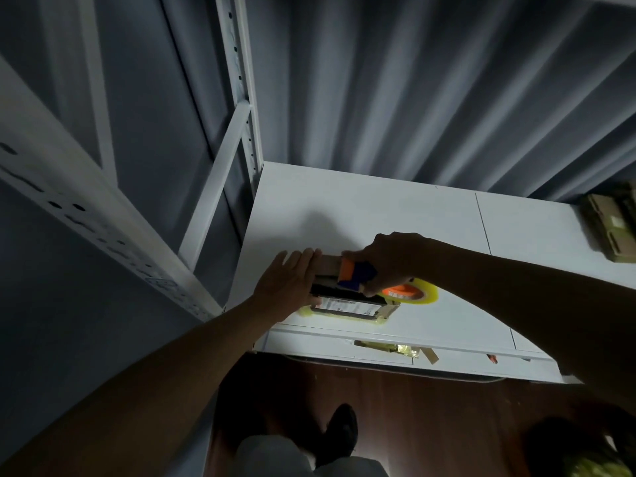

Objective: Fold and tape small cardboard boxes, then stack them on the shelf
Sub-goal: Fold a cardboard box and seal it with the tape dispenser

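Observation:
A small flat cardboard box (351, 306) with a printed label on its near side lies at the front edge of the white shelf board (395, 215). My left hand (289, 284) lies against the box's left end with straight fingers. My right hand (389, 259) grips a blue and orange tape dispenser (354, 275) on top of the box. The dispenser carries a roll of clear yellowish tape (413, 292) on an orange core, sticking out to the right. Yellowish tape shows along the box's lower edges.
A stack of flat cardboard (612, 222) sits at the shelf's far right. White perforated shelf posts (241, 80) rise on the left, with grey curtain behind. Tape scraps (395, 349) hang on the shelf's front rail. Below are a dark wooden floor and my shoe (339, 432).

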